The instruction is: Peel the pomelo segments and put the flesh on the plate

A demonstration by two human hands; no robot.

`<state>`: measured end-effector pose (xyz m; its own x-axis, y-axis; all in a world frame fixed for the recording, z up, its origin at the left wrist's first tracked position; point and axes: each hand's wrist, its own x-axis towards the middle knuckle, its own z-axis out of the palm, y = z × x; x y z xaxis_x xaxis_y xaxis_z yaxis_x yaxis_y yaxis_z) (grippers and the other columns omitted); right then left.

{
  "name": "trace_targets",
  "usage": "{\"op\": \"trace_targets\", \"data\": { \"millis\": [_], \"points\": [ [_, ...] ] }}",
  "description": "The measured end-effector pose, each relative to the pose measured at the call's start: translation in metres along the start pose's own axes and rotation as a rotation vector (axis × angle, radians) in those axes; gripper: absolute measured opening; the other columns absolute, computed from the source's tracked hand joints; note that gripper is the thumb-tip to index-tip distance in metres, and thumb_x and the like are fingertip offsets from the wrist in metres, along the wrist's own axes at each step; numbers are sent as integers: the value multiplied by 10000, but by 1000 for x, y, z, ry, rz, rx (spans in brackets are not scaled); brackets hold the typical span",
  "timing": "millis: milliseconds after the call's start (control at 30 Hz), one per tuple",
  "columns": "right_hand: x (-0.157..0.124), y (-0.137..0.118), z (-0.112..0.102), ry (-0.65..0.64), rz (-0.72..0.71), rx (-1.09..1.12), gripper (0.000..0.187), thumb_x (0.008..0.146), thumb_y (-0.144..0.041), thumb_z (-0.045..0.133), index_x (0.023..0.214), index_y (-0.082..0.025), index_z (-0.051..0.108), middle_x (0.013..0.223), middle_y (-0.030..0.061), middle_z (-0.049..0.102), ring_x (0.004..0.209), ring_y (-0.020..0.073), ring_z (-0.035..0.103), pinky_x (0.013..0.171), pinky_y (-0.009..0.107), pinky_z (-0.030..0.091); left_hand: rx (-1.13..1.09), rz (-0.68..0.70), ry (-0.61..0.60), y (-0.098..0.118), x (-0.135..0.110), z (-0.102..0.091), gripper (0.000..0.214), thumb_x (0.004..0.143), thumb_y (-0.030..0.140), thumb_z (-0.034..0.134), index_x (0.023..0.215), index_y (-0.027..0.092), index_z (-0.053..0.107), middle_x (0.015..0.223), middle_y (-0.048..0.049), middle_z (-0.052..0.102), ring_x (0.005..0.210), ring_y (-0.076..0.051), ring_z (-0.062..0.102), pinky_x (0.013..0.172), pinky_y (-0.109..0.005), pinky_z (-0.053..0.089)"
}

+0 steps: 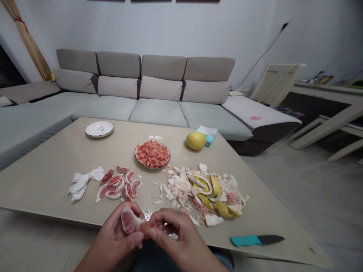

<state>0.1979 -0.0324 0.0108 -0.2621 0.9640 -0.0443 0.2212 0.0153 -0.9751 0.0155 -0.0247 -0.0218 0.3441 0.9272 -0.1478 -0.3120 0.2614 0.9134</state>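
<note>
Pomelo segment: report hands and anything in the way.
Left hand holding pomelo segment. Right hand pinching its end. Peel heap beyond right hand; knife apart, right.

The pale, glossy bench carries a white plate, a second plate heaped with pink pulp, a yellow fruit just beside a tissue packet, crumpled white tissue near pink fruit segments, peel scraps, and a teal-handled knife by the edge.

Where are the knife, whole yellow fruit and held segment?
Knife (256, 240), head view: teal handle, near the blade.
Whole yellow fruit (196, 140), head view: middle of its rind.
Held segment (130, 221), head view: its pink side.
</note>
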Motion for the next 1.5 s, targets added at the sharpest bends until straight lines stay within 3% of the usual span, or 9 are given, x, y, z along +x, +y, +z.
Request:
{"op": "trace_targets", "data": {
  "millis": [200, 333, 433, 633, 867, 1067, 1500],
  "points": [
    [6, 6, 2, -141, 121, 390, 393, 744, -505, 739, 828, -127, 671, 714, 43, 651, 624, 132, 593, 573, 239, 481, -41, -63, -1, 1, 0, -4, 444, 647, 347, 832, 991, 192, 601, 830, -34, 636, 671, -155, 591, 597, -281, 532],
    [9, 14, 2, -214, 162, 520, 414, 738, -507, 746, 845, -116, 660, 751, 57, 669, 621, 124, 613, 583, 243, 499, -55, -87, -13, 3, 0, -5, 468, 635, 348, 841, 1001, 190, 597, 805, -34, 644, 684, -179, 632, 592, -284, 540],
    [10, 13, 2, -219, 185, 504, 433, 733, -528, 741, 854, -121, 660, 757, 49, 665, 590, 106, 581, 580, 243, 492, -64, -81, 15, 3, 0, -6, 479, 632, 326, 847, 1015, 192, 593, 826, -42, 653, 687, -181, 643, 587, -282, 541],
    [10, 3, 3, -75, 157, 165, 345, 631, -410, 854, 759, -138, 685, 696, 13, 650, 634, 107, 541, 546, 191, 395, -84, -48, 17, 1, 1, -7, 444, 649, 282, 845, 1012, 198, 604, 861, -29, 651, 693, -146, 621, 637, -273, 534],
    [15, 10, 1, -198, 192, 407, 393, 678, -473, 803, 813, -132, 662, 720, 26, 657, 596, 113, 591, 535, 216, 488, -47, -85, -11, 7, 0, -9, 466, 644, 332, 841, 1017, 188, 600, 866, -38, 641, 690, -150, 601, 627, -297, 547],
    [18, 21, 3, -214, 190, 558, 435, 693, -514, 782, 839, -131, 637, 708, 20, 659, 529, 94, 602, 521, 215, 502, -72, -80, -16, 10, 1, -6, 500, 645, 357, 837, 1036, 182, 580, 780, -40, 671, 712, -181, 643, 631, -288, 541],
    [21, 22, 5, -128, 123, 512, 418, 776, -538, 708, 893, -139, 667, 759, 33, 675, 596, 99, 598, 610, 239, 496, -24, 29, 118, 9, 4, -4, 414, 660, 329, 827, 969, 205, 581, 831, -17, 672, 668, -152, 641, 639, -271, 521]
  ]
}}
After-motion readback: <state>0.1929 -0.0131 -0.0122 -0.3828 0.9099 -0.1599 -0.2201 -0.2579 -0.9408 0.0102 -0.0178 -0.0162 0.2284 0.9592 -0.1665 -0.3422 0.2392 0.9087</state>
